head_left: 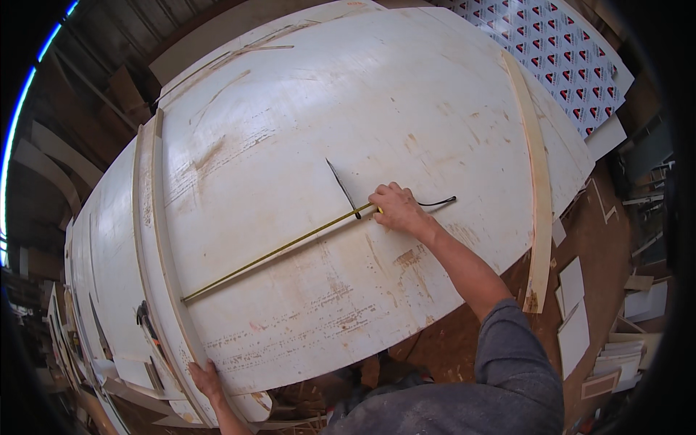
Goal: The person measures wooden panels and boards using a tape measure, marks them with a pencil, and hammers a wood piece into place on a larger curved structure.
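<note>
My right hand (397, 208) is closed around a tape measure (380, 210), whose case is mostly hidden by my fingers. The yellow tape blade (279, 250) runs out straight to the left, ending at the edge of a long wooden strip (165, 225). From behind my right hand a black strap (437, 202) trails to the right. Just beyond the blade lies a thin dark pointed rod (342, 188), its thick end beside the tape. My left hand (206, 380) grips the near end of the wooden strip. All of this is on a large scuffed white panel (304, 145).
Another wooden strip (533, 174) crosses the panel's right side. A hammer-like tool (147, 322) lies beyond the left strip. A sheet with patterned film (544, 54) sits at the far right. White offcuts (573, 312) are on the brown floor, with boards stacked at the right.
</note>
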{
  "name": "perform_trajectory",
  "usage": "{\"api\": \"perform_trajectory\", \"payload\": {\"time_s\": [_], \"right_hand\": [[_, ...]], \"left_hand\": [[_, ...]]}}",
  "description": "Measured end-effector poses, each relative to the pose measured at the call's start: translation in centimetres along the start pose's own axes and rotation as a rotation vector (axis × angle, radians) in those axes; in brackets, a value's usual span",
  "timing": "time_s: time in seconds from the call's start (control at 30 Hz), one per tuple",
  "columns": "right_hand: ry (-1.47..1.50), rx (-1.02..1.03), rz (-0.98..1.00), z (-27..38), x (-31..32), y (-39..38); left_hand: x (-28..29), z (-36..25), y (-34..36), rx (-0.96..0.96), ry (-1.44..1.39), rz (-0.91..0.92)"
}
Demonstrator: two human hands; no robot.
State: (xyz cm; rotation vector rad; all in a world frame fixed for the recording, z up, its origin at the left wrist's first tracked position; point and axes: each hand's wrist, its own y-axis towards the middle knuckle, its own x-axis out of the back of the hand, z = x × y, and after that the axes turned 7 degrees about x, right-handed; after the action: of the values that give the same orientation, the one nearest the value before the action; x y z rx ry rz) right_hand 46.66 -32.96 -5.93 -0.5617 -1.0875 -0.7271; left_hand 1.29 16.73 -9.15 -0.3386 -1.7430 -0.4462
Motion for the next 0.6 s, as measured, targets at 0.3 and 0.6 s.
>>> {"api": "perform_trajectory", "payload": {"time_s": [0.3,0.6], "right_hand": [[-0.025,-0.004,-0.022,-0.3,-0.4,0.0],[-0.056,-0.013,-0.018,-0.2,-0.5,-0.1]], "left_hand": [[0.3,-1.0,0.2,0.039,-0.008,0.05],[1.6,-2.9,-0.3,0.137,0.06,0.129]]}}
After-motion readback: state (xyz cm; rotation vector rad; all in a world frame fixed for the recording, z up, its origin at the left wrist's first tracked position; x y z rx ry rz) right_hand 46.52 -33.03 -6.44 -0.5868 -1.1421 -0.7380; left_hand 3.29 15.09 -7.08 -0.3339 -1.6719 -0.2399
